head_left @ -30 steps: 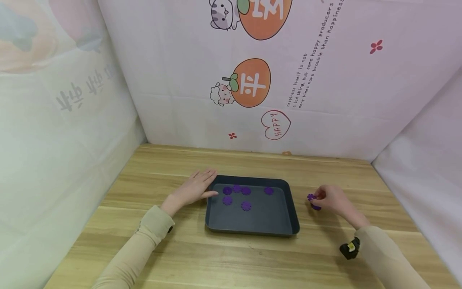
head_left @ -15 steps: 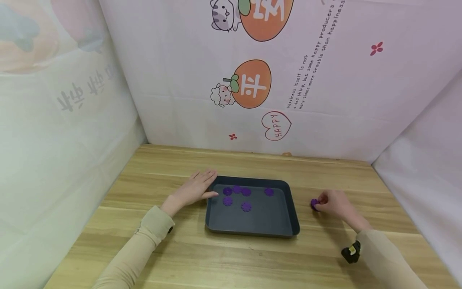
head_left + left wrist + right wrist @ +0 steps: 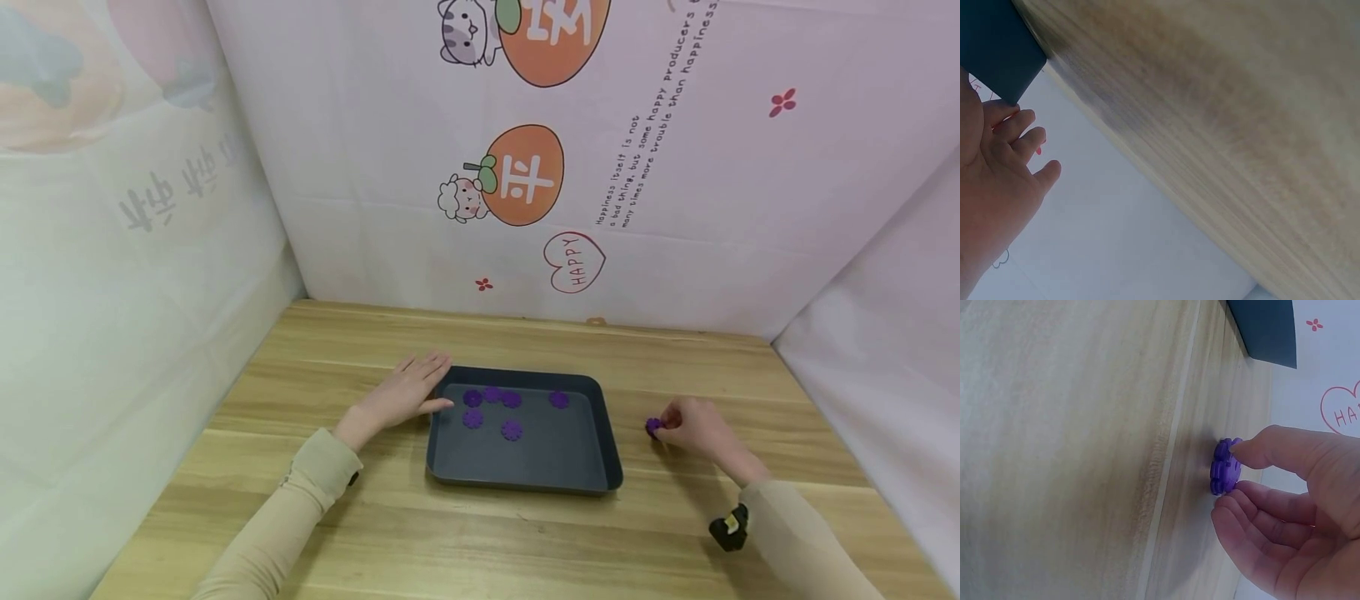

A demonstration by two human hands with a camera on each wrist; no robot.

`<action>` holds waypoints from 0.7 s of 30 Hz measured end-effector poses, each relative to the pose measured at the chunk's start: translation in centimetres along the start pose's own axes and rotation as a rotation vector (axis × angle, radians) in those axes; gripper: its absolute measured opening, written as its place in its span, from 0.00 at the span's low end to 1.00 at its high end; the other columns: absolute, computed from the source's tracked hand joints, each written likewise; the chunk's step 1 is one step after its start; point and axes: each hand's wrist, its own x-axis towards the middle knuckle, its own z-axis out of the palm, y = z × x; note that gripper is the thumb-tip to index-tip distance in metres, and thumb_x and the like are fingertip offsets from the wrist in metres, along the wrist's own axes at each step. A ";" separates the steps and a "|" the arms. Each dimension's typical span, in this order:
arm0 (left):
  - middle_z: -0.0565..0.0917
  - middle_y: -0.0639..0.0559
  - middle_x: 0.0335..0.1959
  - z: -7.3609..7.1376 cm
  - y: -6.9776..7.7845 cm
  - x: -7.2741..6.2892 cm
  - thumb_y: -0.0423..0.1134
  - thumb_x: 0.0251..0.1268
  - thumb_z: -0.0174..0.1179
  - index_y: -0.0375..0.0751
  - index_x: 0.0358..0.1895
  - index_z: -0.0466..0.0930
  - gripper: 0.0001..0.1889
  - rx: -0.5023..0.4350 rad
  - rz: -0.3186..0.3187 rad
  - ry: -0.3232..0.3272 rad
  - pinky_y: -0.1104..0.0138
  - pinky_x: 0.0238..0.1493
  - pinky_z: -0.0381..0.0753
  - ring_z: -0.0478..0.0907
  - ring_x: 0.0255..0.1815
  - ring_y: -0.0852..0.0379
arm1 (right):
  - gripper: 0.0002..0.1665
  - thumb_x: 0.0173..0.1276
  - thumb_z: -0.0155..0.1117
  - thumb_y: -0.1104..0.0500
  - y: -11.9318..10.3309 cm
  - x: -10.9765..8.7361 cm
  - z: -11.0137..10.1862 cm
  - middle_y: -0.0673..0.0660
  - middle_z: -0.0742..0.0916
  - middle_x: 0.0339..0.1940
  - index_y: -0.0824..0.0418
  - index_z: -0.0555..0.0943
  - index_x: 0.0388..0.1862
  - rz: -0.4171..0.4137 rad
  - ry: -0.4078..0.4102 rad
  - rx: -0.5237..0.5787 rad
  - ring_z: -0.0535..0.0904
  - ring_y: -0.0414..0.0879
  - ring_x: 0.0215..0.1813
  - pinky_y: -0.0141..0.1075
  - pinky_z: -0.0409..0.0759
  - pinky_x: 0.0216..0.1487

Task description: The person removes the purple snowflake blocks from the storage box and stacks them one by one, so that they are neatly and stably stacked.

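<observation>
"Wooden table (image 3: 360, 533), white printed cloth (image 3: 375, 250) behind. How many purple discs (image 3: 512, 431)?"

"Six, inside one grey tray (image 3: 547, 462). Beside its right side, the right hand (image 3: 697, 427) pinches another disc (image 3: 1227, 469) between thumb and fingers; whether that's a stack, I can't tell."

"Left hand (image 3: 401, 392)?"

"Fingers nearly straight, gripping nothing, touching the tray's far left corner."

"Anything between?"

"The tray's raised wall, between right hand and six discs."

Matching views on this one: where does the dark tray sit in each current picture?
Head: dark tray, below centre, slightly right.
Left wrist: only a tray corner, top left.
Right wrist: only a tray corner, top edge, right of centre.
Shared landmark: wooden table.
</observation>
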 end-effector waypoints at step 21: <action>0.57 0.41 0.80 -0.1 0.0 0.0 0.60 0.74 0.49 0.37 0.79 0.52 0.41 -0.003 0.007 0.009 0.44 0.81 0.52 0.53 0.82 0.43 | 0.12 0.59 0.72 0.62 0.3 0.1 0.4 0.63 0.87 0.32 0.71 0.83 0.35 0.000 0.018 -0.014 0.81 0.49 0.34 0.41 0.82 0.34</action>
